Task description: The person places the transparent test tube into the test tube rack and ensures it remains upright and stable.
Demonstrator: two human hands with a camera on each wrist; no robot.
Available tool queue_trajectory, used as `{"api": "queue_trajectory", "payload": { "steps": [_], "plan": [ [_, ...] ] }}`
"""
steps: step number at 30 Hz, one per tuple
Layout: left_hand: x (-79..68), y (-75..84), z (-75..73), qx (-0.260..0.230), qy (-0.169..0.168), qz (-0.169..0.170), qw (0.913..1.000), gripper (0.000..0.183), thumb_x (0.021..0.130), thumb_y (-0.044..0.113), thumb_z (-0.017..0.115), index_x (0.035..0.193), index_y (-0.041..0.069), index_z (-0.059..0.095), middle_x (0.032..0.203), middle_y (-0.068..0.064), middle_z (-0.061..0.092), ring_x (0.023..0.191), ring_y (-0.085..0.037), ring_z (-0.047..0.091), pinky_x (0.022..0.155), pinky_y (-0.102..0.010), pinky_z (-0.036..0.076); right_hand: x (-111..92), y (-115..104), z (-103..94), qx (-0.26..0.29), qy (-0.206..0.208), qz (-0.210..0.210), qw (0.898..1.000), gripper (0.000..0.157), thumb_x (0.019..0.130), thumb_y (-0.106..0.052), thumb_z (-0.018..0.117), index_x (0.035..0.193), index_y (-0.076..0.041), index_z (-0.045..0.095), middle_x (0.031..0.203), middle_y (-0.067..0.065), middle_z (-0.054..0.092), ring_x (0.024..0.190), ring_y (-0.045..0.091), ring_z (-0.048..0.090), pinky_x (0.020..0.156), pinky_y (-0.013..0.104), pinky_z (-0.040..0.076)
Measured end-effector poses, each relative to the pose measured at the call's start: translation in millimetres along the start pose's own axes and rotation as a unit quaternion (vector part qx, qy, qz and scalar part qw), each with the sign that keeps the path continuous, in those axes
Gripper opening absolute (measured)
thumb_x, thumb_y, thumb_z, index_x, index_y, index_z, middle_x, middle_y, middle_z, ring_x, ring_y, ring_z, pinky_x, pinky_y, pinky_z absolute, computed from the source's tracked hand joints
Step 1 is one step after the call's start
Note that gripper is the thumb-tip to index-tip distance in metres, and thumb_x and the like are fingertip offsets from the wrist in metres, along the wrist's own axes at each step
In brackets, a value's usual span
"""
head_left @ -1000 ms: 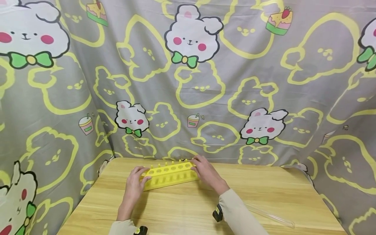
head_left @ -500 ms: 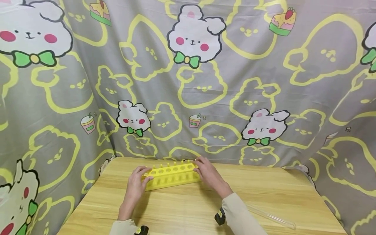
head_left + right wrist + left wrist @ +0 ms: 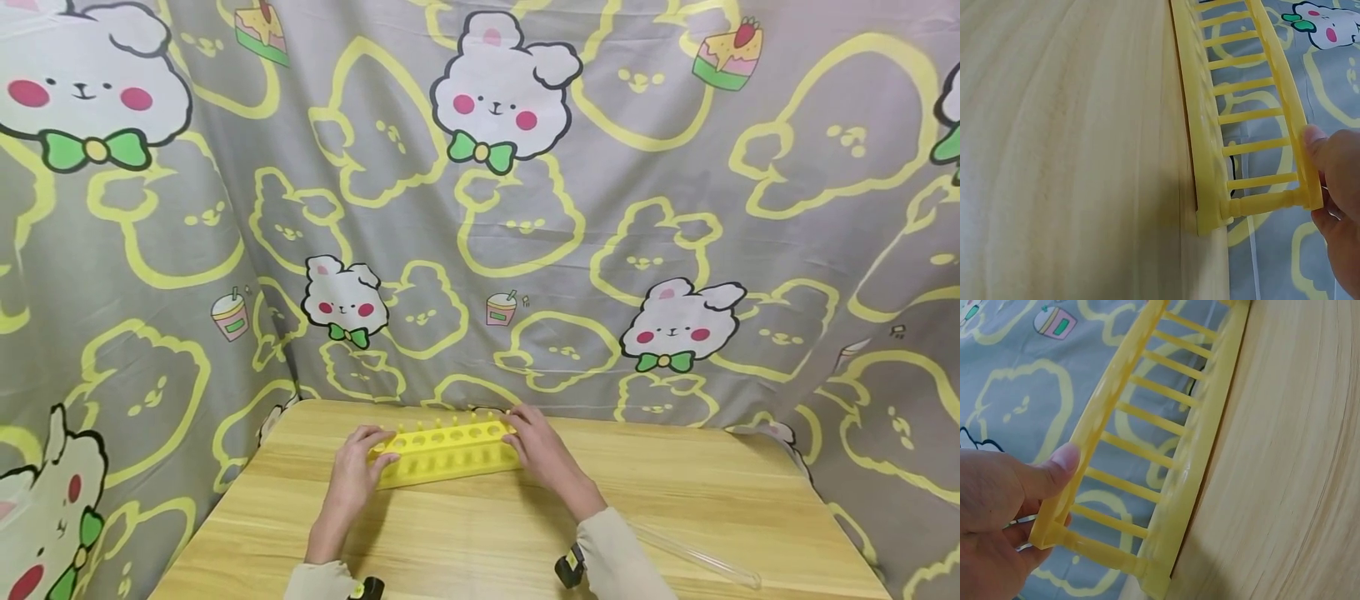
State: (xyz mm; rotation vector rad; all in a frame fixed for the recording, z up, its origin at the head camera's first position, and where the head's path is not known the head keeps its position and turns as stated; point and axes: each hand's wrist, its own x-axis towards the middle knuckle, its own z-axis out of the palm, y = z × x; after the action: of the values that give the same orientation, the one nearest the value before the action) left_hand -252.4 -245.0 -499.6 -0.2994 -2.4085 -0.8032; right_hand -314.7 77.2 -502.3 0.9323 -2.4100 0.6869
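Observation:
A yellow test tube rack [image 3: 450, 456], with a row of holes and short pegs along its top, stands upright near the back of the table. My left hand [image 3: 354, 468] grips the top plate at its left end; in the left wrist view the thumb [image 3: 1065, 459] presses on the plate's edge with fingers behind. At the other end my right hand [image 3: 546, 454] pinches the top plate, its thumb [image 3: 1314, 135] on the near edge. No tubes show in the rack. A clear test tube [image 3: 697, 554] lies on the table to the right, partly behind my right sleeve.
The wooden table [image 3: 465, 542] reaches back to a grey curtain [image 3: 540, 242] printed with rabbits, which hangs behind it and on both sides. A black wrist camera [image 3: 570, 568] sits at my right wrist, another [image 3: 367, 588] at my left.
The rack has shifted slightly right, its right end a little nearer to me, with both hands still holding it. The whole head view has also drifted a little.

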Motion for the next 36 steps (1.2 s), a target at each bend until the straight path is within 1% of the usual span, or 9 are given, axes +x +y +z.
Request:
{"api": "queue_trajectory", "payload": {
  "steps": [3, 5, 10, 17, 21, 25, 32, 36],
  "plan": [
    [-0.5, 1.6, 0.4, -0.002, -0.003, 0.003, 1.0, 0.037, 0.076, 0.003, 0.086, 0.111, -0.003, 0.075, 0.112, -0.019, 0.067, 0.105, -0.04, 0.065, 0.089, -0.054, 0.058, -3.9, -0.7, -1.0, 0.007, 0.006, 0.006, 1.0, 0.029, 0.096, -0.009, 0.073, 0.123, 0.001, 0.069, 0.119, 0.011, 0.062, 0.112, 0.028, 0.057, 0.093, 0.04, 0.056],
    [-0.5, 2.7, 0.1, -0.006, -0.008, -0.001, 0.9999, 0.037, 0.077, 0.003, 0.086, 0.112, -0.003, 0.075, 0.112, -0.018, 0.066, 0.105, -0.039, 0.065, 0.09, -0.053, 0.058, -6.5, -0.9, -1.3, 0.008, 0.006, 0.012, 1.0, 0.029, 0.097, -0.01, 0.072, 0.124, 0.0, 0.069, 0.12, 0.011, 0.062, 0.112, 0.028, 0.057, 0.093, 0.041, 0.056],
    [-0.2, 6.5, -2.2, -0.007, -0.026, -0.008, 0.9996, 0.038, 0.078, 0.003, 0.085, 0.113, -0.003, 0.075, 0.112, -0.017, 0.066, 0.106, -0.037, 0.065, 0.091, -0.051, 0.058, -12.6, -1.1, -1.9, 0.004, 0.006, 0.023, 1.0, 0.028, 0.097, -0.013, 0.072, 0.123, -0.002, 0.07, 0.12, 0.009, 0.061, 0.109, 0.026, 0.056, 0.09, 0.039, 0.056],
    [-1.9, 14.5, -2.5, -0.003, -0.04, 0.005, 0.9992, 0.037, 0.078, -0.001, 0.085, 0.114, -0.004, 0.075, 0.111, -0.016, 0.067, 0.104, -0.036, 0.066, 0.088, -0.05, 0.059, -22.0, -0.5, -7.2, 0.009, 0.024, 0.02, 0.999, 0.027, 0.096, -0.012, 0.074, 0.121, -0.002, 0.07, 0.122, 0.014, 0.062, 0.113, 0.029, 0.057, 0.094, 0.042, 0.057],
    [-1.8, 18.5, -1.6, -0.004, -0.047, 0.004, 0.9989, 0.036, 0.079, -0.001, 0.084, 0.114, -0.003, 0.075, 0.112, -0.017, 0.067, 0.106, -0.037, 0.066, 0.088, -0.05, 0.059, -26.6, -0.1, -10.9, 0.004, 0.033, 0.017, 0.999, 0.028, 0.095, -0.011, 0.075, 0.121, -0.002, 0.07, 0.122, 0.013, 0.062, 0.114, 0.029, 0.058, 0.095, 0.041, 0.057],
    [-0.6, 21.9, -1.2, -0.007, -0.05, 0.003, 0.9987, 0.037, 0.079, -0.001, 0.085, 0.114, -0.003, 0.075, 0.113, -0.017, 0.068, 0.107, -0.036, 0.066, 0.09, -0.05, 0.058, -30.6, 0.5, -14.0, -0.002, 0.041, 0.014, 0.999, 0.028, 0.094, -0.009, 0.076, 0.119, -0.001, 0.07, 0.122, 0.014, 0.062, 0.115, 0.029, 0.057, 0.095, 0.042, 0.056],
    [-0.5, 24.1, 1.7, -0.002, -0.04, 0.027, 0.9988, 0.037, 0.077, 0.0, 0.086, 0.112, -0.003, 0.075, 0.111, -0.016, 0.069, 0.103, -0.036, 0.068, 0.089, -0.05, 0.059, -38.5, 1.1, -17.9, 0.007, 0.048, 0.024, 0.999, 0.029, 0.094, -0.008, 0.075, 0.121, -0.001, 0.07, 0.124, 0.013, 0.062, 0.117, 0.029, 0.057, 0.097, 0.043, 0.056],
    [-2.0, 25.8, 4.6, -0.013, -0.048, 0.021, 0.9985, 0.037, 0.076, 0.001, 0.086, 0.111, -0.003, 0.076, 0.112, -0.015, 0.069, 0.104, -0.035, 0.068, 0.09, -0.048, 0.059, -45.6, 2.2, -19.4, 0.015, 0.052, 0.032, 0.998, 0.03, 0.093, -0.007, 0.076, 0.121, 0.0, 0.07, 0.124, 0.016, 0.063, 0.118, 0.031, 0.057, 0.098, 0.045, 0.055]
  ]
}}
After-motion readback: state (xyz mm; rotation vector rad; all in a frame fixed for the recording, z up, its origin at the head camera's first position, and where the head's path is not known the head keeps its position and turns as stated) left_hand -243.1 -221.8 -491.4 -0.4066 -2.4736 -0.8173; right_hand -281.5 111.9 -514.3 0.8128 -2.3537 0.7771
